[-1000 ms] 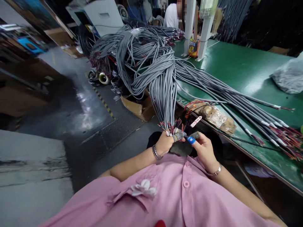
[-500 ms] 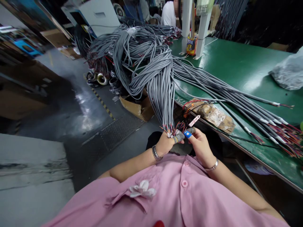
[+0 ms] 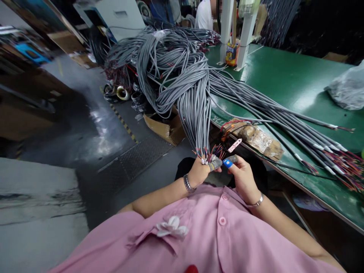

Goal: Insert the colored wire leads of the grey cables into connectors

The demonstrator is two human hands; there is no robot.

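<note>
My left hand (image 3: 200,171) is closed around the lower ends of a thick bundle of grey cables (image 3: 196,110), which hangs off the bench edge. Thin coloured wires (image 3: 216,151) fan out of the cable ends above its fingers. A grey cover sits on the left thumb. Just to the right, my right hand (image 3: 241,175) pinches thumb to finger close to the left thumb tip. It wears a blue cover on the thumb and a grey one on a finger. Whatever lies in that pinch is too small to make out.
More grey cables (image 3: 273,110) lie across the green bench (image 3: 287,72). On its near edge sits a taped wooden block (image 3: 261,140) beside a pink tag (image 3: 234,145). An open cardboard box (image 3: 163,129) stands on the floor. A plastic bag (image 3: 348,87) rests at the right.
My right hand has shifted slightly to the right, away from the left thumb. The left hand keeps its hold on the cables, and the view has moved a little.
</note>
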